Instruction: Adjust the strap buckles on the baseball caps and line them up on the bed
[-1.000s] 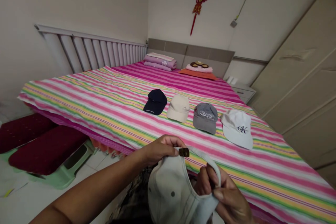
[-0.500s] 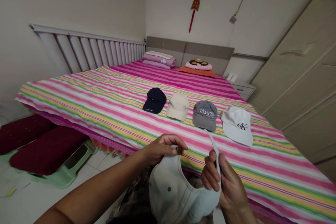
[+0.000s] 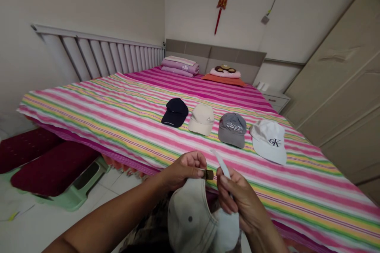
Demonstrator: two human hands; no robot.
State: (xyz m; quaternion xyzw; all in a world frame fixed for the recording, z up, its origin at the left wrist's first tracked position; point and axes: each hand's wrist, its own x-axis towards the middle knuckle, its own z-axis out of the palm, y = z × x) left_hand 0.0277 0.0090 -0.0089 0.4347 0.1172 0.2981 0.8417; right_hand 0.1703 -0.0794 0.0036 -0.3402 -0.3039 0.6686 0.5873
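Evidently, the left hand is pinching the pale cap beside its buckle, presumably steadying it; the right hand is gripping the strap between thumb and fingers, leaving its tip free; the cap is sitting low before the bed, where four other caps are lying

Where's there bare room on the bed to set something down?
Bare sheet lies left of the navy cap, and between the white cap and right hand. Between those caps, the beige cap and grey cap crowd it.
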